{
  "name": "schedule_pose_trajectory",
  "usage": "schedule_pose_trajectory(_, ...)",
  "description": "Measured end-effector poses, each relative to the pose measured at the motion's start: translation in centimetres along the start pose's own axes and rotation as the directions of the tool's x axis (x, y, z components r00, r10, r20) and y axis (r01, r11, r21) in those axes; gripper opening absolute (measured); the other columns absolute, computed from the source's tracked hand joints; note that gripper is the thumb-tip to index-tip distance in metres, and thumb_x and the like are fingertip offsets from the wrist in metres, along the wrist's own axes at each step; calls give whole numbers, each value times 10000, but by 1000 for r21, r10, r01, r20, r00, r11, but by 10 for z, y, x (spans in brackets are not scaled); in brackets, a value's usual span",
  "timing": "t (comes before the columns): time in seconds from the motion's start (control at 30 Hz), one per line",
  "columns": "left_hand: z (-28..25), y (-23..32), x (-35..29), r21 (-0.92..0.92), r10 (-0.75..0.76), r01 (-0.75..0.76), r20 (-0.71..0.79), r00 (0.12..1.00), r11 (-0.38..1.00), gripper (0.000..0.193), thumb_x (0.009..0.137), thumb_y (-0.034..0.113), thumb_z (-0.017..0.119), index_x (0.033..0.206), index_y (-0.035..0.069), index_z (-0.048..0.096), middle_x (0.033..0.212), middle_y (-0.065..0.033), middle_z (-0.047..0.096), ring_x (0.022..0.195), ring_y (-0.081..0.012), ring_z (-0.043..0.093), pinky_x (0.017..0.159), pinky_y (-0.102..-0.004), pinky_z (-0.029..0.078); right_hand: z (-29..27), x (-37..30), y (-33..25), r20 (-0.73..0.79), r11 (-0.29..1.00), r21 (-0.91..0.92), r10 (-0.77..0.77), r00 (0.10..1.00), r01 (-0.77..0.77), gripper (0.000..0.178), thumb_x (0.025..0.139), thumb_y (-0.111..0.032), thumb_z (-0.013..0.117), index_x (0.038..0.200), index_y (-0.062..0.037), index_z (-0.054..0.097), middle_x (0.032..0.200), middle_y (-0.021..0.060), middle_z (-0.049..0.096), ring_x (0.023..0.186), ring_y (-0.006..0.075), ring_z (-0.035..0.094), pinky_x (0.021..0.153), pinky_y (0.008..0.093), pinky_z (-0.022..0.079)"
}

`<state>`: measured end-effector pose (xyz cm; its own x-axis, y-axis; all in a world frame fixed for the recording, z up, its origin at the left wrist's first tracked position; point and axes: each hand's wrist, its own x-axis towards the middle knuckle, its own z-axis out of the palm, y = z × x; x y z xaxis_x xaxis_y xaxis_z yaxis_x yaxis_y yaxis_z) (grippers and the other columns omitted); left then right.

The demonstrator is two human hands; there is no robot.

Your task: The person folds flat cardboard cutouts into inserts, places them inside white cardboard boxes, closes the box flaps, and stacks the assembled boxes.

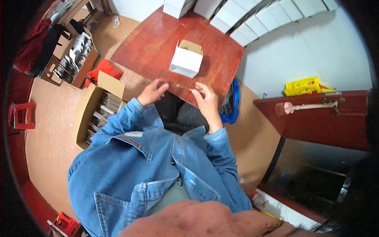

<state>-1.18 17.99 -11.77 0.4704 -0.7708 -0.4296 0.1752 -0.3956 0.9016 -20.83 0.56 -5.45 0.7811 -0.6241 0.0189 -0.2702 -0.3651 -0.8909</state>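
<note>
A small white carton (186, 61) stands on the red-brown wooden table (146, 51), its brown inner side showing at the raised top flaps. My left hand (153, 92) hovers at the table's near edge, left of the carton and apart from it. Its fingers are loosely bent with nothing visible in them. Just below the carton's right side is my right hand (206, 100), also off it. The thumb and fingers there are curved with a gap between them, and I see nothing held.
White boxes (272, 19) line the table's far side and the wall. Beside me on the left, an open cardboard box (85, 114) holds flat folded pieces. Another box of flat pieces (83, 69) stands farther left. A blue bag (236, 100) sits right of the table.
</note>
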Motion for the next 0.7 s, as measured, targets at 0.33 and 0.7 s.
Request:
schedule_pose_trajectory(0.33, -10, -17, -10, 254, 334, -310, -54, 941, 916, 205, 929, 175, 684, 1077, 33, 684, 820, -45, 668, 711, -120, 578, 633, -232, 475, -10, 143, -26, 311, 631, -724, -63, 948, 279, 637, 787, -339, 805, 1305, -52, 570, 1320, 165, 569, 1208, 372, 503, 1022, 473, 395)
schedule_pose_trajectory(0.7, -68, -14, 23, 159, 426, -397, -244, 871, 904, 191, 922, 137, 668, 1081, 33, 685, 880, -25, 676, 716, -123, 568, 665, -240, 479, -37, 172, -94, 413, 619, -734, 80, 907, 280, 144, 827, -199, 734, 937, -109, 714, 987, 133, 660, 870, 315, 622, 783, 402, 504)
